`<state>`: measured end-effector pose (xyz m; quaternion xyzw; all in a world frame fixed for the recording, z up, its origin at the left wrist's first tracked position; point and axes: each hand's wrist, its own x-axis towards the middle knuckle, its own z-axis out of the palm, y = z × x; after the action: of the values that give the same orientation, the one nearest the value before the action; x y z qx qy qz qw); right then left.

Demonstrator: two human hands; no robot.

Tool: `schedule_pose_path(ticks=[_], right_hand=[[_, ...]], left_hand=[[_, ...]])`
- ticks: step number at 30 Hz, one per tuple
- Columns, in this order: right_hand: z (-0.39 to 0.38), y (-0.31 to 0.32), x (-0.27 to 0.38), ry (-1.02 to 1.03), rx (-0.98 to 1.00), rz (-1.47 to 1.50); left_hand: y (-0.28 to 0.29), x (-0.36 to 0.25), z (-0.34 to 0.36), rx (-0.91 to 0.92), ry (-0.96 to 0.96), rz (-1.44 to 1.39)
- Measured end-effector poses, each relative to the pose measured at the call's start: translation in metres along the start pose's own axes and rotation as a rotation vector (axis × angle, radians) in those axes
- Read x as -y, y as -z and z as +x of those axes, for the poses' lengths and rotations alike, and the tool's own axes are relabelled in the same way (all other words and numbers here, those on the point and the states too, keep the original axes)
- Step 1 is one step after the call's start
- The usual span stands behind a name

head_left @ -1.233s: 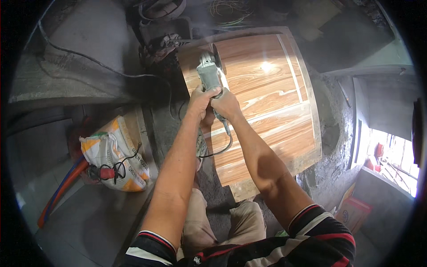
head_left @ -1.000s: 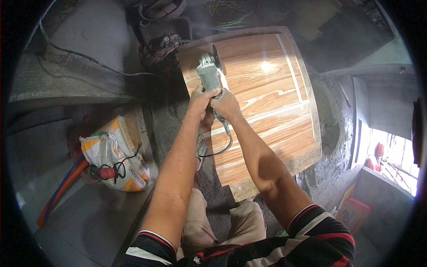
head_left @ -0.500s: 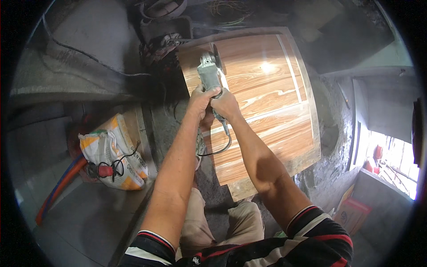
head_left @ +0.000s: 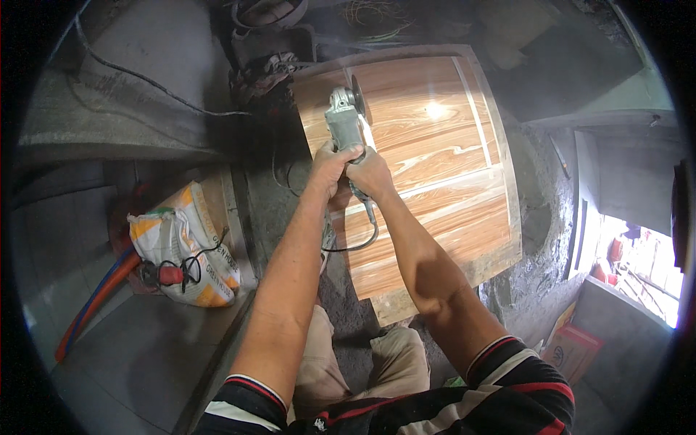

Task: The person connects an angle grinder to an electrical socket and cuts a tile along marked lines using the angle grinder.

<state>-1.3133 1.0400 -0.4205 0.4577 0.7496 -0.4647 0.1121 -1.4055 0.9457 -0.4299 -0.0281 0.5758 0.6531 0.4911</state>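
An angle grinder (head_left: 344, 125) with a grey body is gripped in both of my hands, its head pointing away from me. My left hand (head_left: 332, 165) wraps the left side of the body. On the right side, toward the rear, my right hand (head_left: 370, 172) is closed round it. The thin dark disc (head_left: 359, 96) stands on edge at the head's right, over the far left part of a glossy wood-grain panel (head_left: 435, 156); its exact contact is hard to make out. From the rear, a black cord (head_left: 375, 230) loops down to the left.
Beneath the panel, a pale board (head_left: 395, 308) juts out at the near edge. Left of me lie a white and orange sack (head_left: 210, 239) with a red-plugged black cable (head_left: 172, 275), and an orange hose (head_left: 94, 308). A basin (head_left: 268, 13) stands far back. A cardboard box (head_left: 573, 351) sits at right.
The grinder and both hands have shifted very slightly toward me and to the right. The dark cable left of the panel has moved a little.
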Motion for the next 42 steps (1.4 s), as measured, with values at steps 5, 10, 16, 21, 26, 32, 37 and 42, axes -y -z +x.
schedule_pose_path(ticks=[5,10,16,21,26,32,37,42], right_hand=[[-0.004,-0.001,-0.005,-0.003,0.001,-0.012],[-0.001,-0.004,-0.012,0.029,-0.008,-0.026],[-0.005,0.001,-0.006,0.019,0.01,-0.008],[-0.002,-0.002,-0.012,0.019,0.019,-0.004],[-0.002,-0.006,-0.023,0.03,-0.012,-0.003],[-0.009,-0.009,-0.02,0.029,0.006,-0.006],[-0.007,-0.01,-0.032,0.054,-0.023,0.019],[-0.015,-0.011,-0.03,0.051,-0.014,0.018]], left_hand=[[-0.004,-0.001,-0.009,-0.012,0.014,0.007],[-0.004,0.004,-0.006,-0.033,-0.009,0.045],[-0.001,0.007,0.0,-0.04,-0.001,0.047],[-0.003,0.008,-0.005,-0.016,-0.002,0.017],[-0.008,0.008,-0.013,-0.026,-0.019,0.075],[0.0,0.015,-0.014,-0.027,-0.018,0.071],[-0.007,0.015,-0.02,-0.024,0.0,0.059],[-0.006,0.018,-0.024,-0.035,0.015,0.049]])
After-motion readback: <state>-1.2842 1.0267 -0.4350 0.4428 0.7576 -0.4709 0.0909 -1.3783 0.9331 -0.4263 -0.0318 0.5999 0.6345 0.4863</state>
